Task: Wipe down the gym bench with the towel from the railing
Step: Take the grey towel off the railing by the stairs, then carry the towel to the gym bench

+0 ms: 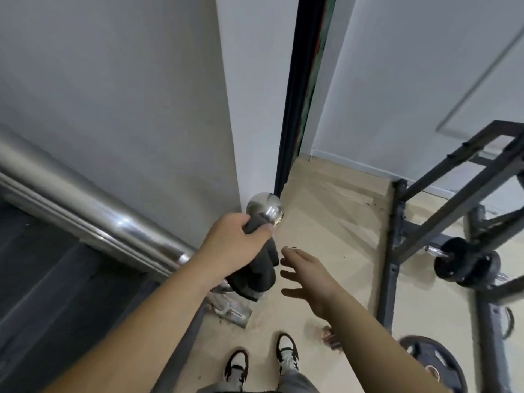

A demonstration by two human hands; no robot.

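At the centre of the frame the left hand (235,242) grips the top of a dark grey cloth towel (255,276), fingers and thumb curled round the bunched fabric just below the polished steel ball cap (265,207) that ends the brushed stainless-steel railing (85,202). The railing slopes down from the left edge, and the rest of the towel hangs from the hand beside its end post. The right hand (309,275) hovers just right of the hanging towel, fingers straight and spread, holding nothing (whether a fingertip touches the cloth cannot be told). On the right stands a dark metal weight rack (442,211) carrying a black weight plate (456,262). Black-and-white sneakers (287,354) stand on the beige floor (326,211) at the bottom.
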